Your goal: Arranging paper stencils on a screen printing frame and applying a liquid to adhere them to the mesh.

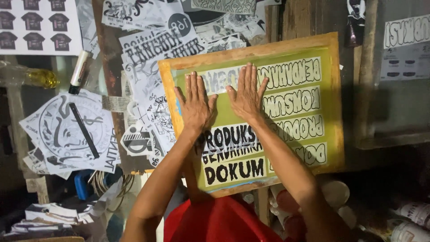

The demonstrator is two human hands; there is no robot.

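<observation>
A wooden-framed printing screen [286,54] with a yellow-green mesh is being pressed flat under both palms. Bold block lettering is being shown on it, black on white strips below the grip and pale, mirrored outlines to the right of it. The left hand [195,105] and the right hand [247,96] are being laid side by side on the mesh, fingers spread and flat, nothing pinched.

The screen is being leaned on a cluttered worktop [112,80] of dark wood. Left of the grip, printed paper sheets [62,134] are being overlaid by a black strip [84,130], and a marker-like tube [79,71] is lying beyond them. Below the grip, a red bucket [219,222] is being partly hidden by the forearms; its contents cannot be told. To the lower right, pale lidded tubs [336,192] are being kept in shadow.
</observation>
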